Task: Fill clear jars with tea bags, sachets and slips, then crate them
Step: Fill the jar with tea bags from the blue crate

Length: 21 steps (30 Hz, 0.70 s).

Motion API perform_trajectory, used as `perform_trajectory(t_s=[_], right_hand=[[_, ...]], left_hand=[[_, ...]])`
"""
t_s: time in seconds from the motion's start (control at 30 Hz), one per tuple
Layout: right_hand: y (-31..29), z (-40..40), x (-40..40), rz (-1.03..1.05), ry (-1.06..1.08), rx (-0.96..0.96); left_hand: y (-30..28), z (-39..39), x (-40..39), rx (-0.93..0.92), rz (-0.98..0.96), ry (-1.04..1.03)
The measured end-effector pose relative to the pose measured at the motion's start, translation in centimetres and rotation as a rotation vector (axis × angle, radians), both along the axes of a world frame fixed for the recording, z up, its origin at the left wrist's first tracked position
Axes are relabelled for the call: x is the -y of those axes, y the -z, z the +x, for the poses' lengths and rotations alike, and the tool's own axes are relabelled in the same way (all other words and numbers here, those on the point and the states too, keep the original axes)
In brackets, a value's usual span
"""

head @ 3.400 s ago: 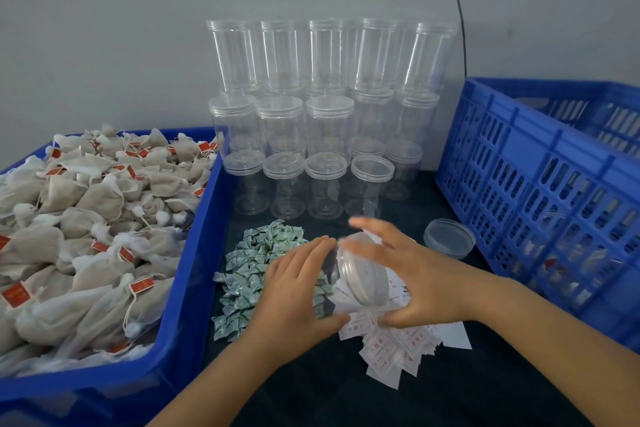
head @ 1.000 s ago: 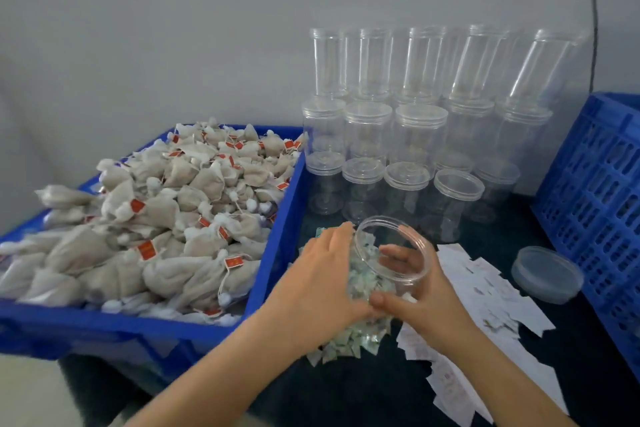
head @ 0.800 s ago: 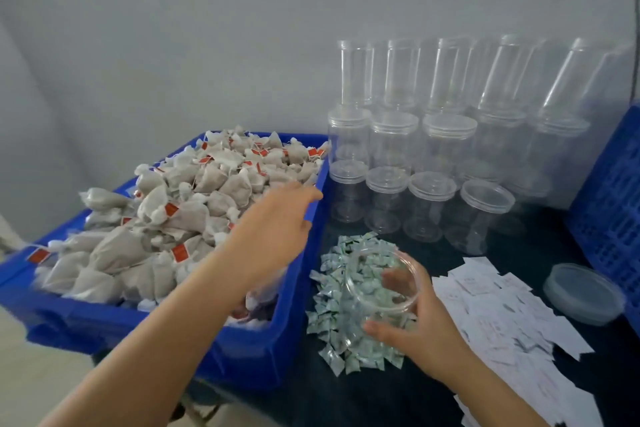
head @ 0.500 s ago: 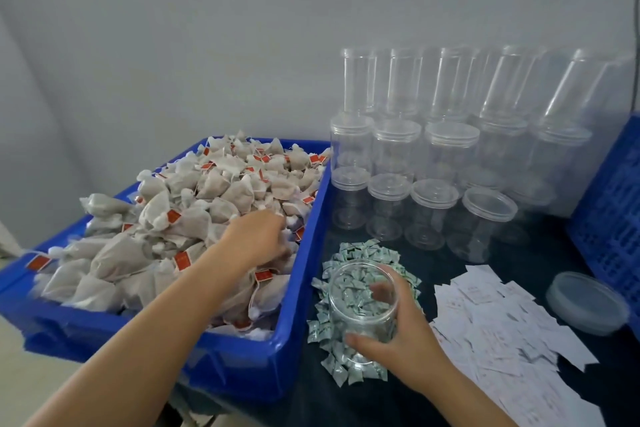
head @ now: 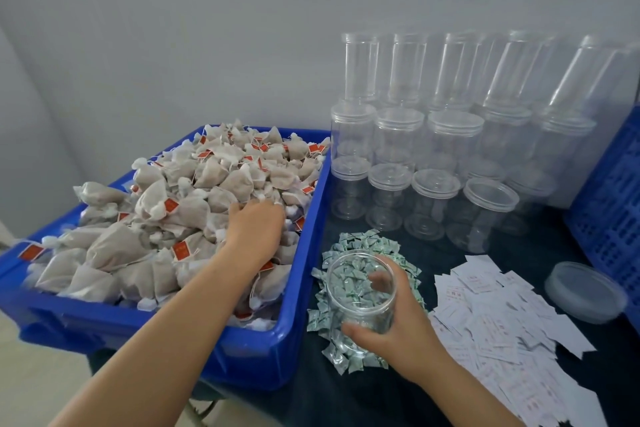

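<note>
- The person's left hand [head: 254, 230] lies palm down on the heap of tea bags [head: 194, 191] in the blue bin [head: 304, 322] at the left. Its fingers are curled down into the heap; I cannot tell if they already grasp a bag.
- The right hand [head: 398, 329] grasps the open jar [head: 360, 302] from its right side, fingers wrapped around the wall. The jar stands upright on the pile of green sachets [head: 367, 253], its mouth up, and it looks empty.
- The jar is just to the right of the bin wall, a little nearer than the left hand. So a bag must travel right and slightly near, over the bin rim, then down along the jar's vertical axis.
- The white slips [head: 502, 329] lie on the dark counter [head: 346, 399] to the right of the jar, with a loose lid [head: 585, 291] beyond them.
- Empty jars [head: 429, 156] are stacked at the far side.
</note>
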State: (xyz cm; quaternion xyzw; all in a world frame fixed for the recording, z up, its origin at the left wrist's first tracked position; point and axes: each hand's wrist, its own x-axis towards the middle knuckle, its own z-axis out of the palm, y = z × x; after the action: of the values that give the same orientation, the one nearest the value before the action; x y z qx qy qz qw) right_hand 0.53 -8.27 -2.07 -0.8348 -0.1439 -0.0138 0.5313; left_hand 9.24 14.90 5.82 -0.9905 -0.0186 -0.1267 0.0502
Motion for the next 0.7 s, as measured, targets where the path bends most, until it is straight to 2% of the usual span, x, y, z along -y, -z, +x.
perform_trajectory(t_s=[0.13,0.2,0.3,0.4,0.57,0.7], right_hand=[[0.1,0.0,-0.1,-0.001,-0.005,0.011],[0.1,0.0,0.0,0.002,-0.005,0.015],[0.2,0.1,0.0,0.009,-0.013,0.011],[0.4,0.2,0.0,0.009,-0.013,0.009],[0.5,0.2,0.1,0.034,-0.01,-0.013],[0.5,0.1,0.2,0.035,-0.007,-0.01]], left_hand=[[-0.6,-0.7,-1.1,0.315,-0.24,0.126],[-1.4,-1.2,-1.0,0.343,-0.432,0.182],[-3.2,-1.9,-0.2,0.316,-0.671,0.212],[-5.7,-2.6,0.6,0.246,-0.802,0.275],[-7.8,-4.8,3.4,0.046,-1.088,0.467],[-7.3,-5.8,5.6,-0.153,-1.189,0.536]])
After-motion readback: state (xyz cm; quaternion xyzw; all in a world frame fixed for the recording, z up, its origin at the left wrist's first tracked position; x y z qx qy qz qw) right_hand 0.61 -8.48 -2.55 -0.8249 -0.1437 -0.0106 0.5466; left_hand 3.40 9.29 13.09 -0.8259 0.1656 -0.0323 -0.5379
